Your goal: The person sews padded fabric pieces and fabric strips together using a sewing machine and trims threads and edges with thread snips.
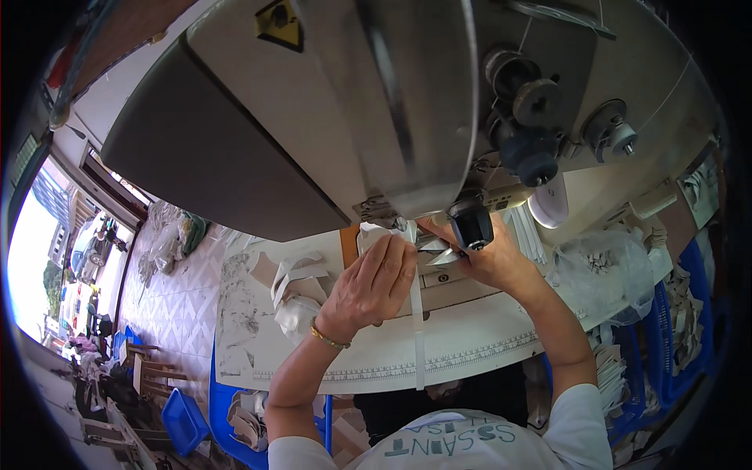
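Hands at the needle of a sewing machine

Machine (329, 102) fills most of my view, its grey head hanging over the white table (470, 345). Below it I see my left hand (374, 283), fingers curled down and pressing a small white piece (376, 233) by the needle. My right hand (489, 258) pinches the same work from the other side. A narrow white strip (417, 329) hangs toward the table edge.
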Demonstrator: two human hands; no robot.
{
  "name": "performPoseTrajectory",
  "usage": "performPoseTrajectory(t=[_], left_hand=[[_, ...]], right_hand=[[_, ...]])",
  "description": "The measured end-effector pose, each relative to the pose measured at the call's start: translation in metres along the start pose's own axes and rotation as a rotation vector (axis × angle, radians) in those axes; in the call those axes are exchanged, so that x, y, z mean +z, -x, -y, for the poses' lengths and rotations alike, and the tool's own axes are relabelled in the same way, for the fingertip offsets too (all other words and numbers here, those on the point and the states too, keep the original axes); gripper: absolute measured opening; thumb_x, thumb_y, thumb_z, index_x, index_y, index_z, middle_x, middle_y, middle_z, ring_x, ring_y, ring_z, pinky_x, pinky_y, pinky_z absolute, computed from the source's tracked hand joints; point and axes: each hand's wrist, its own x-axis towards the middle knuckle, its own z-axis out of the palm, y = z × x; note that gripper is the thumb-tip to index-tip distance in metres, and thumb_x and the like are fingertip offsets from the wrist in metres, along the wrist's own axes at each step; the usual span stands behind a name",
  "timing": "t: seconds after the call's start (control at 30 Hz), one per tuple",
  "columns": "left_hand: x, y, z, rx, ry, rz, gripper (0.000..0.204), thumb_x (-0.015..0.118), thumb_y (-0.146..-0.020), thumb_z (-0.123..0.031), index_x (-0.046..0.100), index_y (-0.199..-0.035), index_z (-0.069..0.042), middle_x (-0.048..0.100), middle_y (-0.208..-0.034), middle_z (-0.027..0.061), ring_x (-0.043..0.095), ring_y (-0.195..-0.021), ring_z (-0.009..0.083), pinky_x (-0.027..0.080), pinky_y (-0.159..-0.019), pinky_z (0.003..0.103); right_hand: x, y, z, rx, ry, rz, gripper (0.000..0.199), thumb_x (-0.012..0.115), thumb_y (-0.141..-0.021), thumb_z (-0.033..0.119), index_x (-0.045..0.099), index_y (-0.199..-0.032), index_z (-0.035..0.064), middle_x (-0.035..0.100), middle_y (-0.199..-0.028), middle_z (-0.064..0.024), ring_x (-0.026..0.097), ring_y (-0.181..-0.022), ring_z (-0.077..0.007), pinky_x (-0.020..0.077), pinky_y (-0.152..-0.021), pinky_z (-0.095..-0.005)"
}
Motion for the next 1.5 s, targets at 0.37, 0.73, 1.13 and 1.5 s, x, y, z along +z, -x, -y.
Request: performPoseTrajectory(t=[0.37, 0.73, 1.13, 1.5], left_hand=[[0.005, 0.006, 0.0, -0.045, 0.089, 0.001, 0.028, 0.067, -0.071, -0.003, 0.061, -0.098, -0.001, 0.06, -0.096, 0.014, 0.061, -0.091, 0.0231, 0.055, -0.074, 0.028], [0.021, 0.016, 0.017, -0.665, 0.909, -0.196, 0.022, 0.054, -0.07, 0.009, 0.064, -0.087, 0.001, 0.062, -0.075, 0.0096, 0.062, -0.071, 0.0188, 0.05, -0.061, 0.028], [0.065, -0.012, 0.058, -0.969, 0.643, 0.719, 0.016, 0.059, -0.079, -0.012, 0.063, -0.094, -0.005, 0.065, -0.091, 0.0036, 0.056, -0.091, 0.0199, 0.043, -0.085, 0.033], [0.022, 0.016, 0.008, -1.457, 1.155, -0.057, 0.034, 0.057, -0.089, -0.03, 0.057, -0.077, 0.002, 0.047, -0.063, -0.0043, 0.036, -0.058, 0.0028, 0.029, -0.049, 0.021]], right_hand=[[-0.007, -0.006, -0.012, 0.056, -0.239, 0.068, 0.039, 0.065, -0.059, -0.007, 0.062, -0.097, 0.0034, 0.064, -0.078, -0.0152, 0.064, -0.069, -0.0291, 0.0517, -0.061, -0.0346], [-0.005, -0.003, -0.009, 0.187, -0.236, 0.149, 0.038, 0.058, -0.058, -0.009, 0.06, -0.095, 0.0005, 0.062, -0.074, -0.0144, 0.061, -0.07, -0.0311, 0.0474, -0.065, -0.0389], [-0.035, 0.04, 0.006, 0.233, -0.278, -0.335, 0.036, 0.046, -0.074, -0.014, 0.057, -0.105, -0.0007, 0.062, -0.098, -0.0154, 0.058, -0.082, -0.0229, 0.0475, -0.066, -0.0294], [-0.06, 0.084, 0.022, 0.377, -0.293, -0.454, 0.031, 0.038, -0.077, -0.016, 0.054, -0.099, -0.0026, 0.064, -0.09, -0.0146, 0.058, -0.068, -0.0141, 0.0416, -0.049, -0.0198]])
